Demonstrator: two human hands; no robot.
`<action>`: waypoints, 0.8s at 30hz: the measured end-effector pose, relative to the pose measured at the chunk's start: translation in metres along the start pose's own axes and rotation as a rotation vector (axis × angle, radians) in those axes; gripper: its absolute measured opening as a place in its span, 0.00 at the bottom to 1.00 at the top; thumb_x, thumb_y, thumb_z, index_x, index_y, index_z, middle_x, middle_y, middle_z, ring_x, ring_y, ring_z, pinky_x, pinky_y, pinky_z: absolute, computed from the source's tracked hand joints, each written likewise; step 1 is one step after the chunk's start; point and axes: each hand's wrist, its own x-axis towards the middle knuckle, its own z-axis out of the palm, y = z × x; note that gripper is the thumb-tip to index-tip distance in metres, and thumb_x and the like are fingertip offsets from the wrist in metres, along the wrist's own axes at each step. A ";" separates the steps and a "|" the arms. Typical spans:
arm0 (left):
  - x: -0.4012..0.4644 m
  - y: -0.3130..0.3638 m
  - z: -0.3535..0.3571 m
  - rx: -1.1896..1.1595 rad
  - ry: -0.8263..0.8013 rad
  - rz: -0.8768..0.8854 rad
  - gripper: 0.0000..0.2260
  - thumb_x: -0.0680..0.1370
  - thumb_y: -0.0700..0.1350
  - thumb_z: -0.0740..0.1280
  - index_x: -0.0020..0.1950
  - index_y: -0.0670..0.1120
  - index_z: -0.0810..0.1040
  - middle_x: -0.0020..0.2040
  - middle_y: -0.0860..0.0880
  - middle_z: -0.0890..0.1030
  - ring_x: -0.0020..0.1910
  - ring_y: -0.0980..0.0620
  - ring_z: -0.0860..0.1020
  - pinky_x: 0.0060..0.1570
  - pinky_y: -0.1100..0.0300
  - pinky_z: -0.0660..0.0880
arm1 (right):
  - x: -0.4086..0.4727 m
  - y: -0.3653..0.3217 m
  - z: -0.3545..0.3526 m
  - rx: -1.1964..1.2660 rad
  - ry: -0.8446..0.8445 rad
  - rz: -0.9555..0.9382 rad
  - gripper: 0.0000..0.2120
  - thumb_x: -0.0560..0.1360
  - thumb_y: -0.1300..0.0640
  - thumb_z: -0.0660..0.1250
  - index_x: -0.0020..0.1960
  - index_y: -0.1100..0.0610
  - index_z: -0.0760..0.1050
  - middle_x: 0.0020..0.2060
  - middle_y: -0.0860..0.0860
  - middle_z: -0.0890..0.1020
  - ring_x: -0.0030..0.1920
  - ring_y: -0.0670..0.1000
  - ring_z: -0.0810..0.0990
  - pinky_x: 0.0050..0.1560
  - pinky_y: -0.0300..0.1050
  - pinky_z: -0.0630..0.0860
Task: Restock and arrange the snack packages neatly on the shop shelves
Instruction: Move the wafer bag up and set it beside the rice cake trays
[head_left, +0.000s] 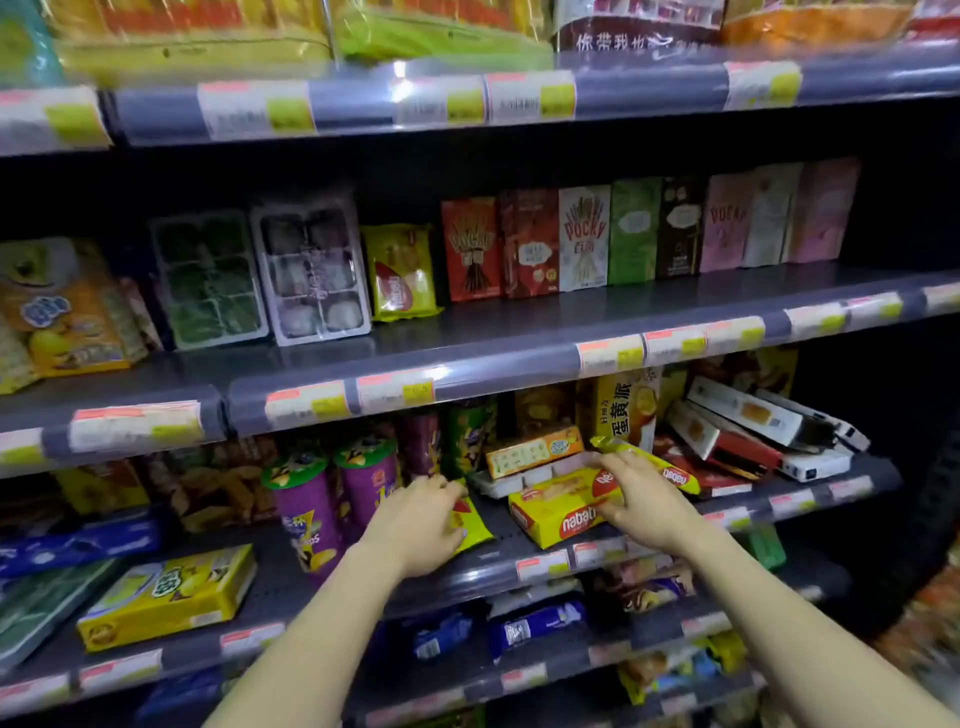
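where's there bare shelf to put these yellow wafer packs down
Middle shelf: a bare strip runs in front of the Pocky boxes and the standing yellow wafer pack. On the shelf below, a small bare patch lies between the left hand and the yellow nabati box. Right of the right hand, tilted boxes crowd it.

Wafer pack (558, 512) on shelf (519, 564), tubes (332, 499) to its left, boxes (748, 436) stacked right.
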 end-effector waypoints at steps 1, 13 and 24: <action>0.005 -0.002 0.004 0.021 -0.019 -0.009 0.24 0.78 0.54 0.62 0.73 0.49 0.64 0.68 0.46 0.70 0.68 0.45 0.68 0.64 0.51 0.68 | 0.003 0.003 0.003 -0.013 0.013 0.006 0.28 0.73 0.55 0.68 0.71 0.51 0.64 0.67 0.52 0.69 0.69 0.54 0.66 0.63 0.51 0.70; 0.073 -0.031 0.069 -0.080 -0.185 -0.198 0.35 0.75 0.64 0.61 0.77 0.50 0.55 0.77 0.44 0.55 0.74 0.41 0.59 0.68 0.48 0.63 | 0.059 0.053 0.034 -0.148 0.274 0.177 0.26 0.73 0.52 0.70 0.67 0.60 0.69 0.62 0.59 0.74 0.61 0.60 0.72 0.60 0.53 0.70; 0.095 -0.013 0.090 -0.390 -0.195 -0.457 0.40 0.73 0.70 0.60 0.78 0.51 0.53 0.78 0.44 0.51 0.75 0.36 0.52 0.71 0.46 0.60 | 0.077 0.084 0.045 -0.081 0.234 0.124 0.20 0.74 0.55 0.69 0.64 0.61 0.72 0.57 0.60 0.78 0.57 0.61 0.76 0.52 0.53 0.76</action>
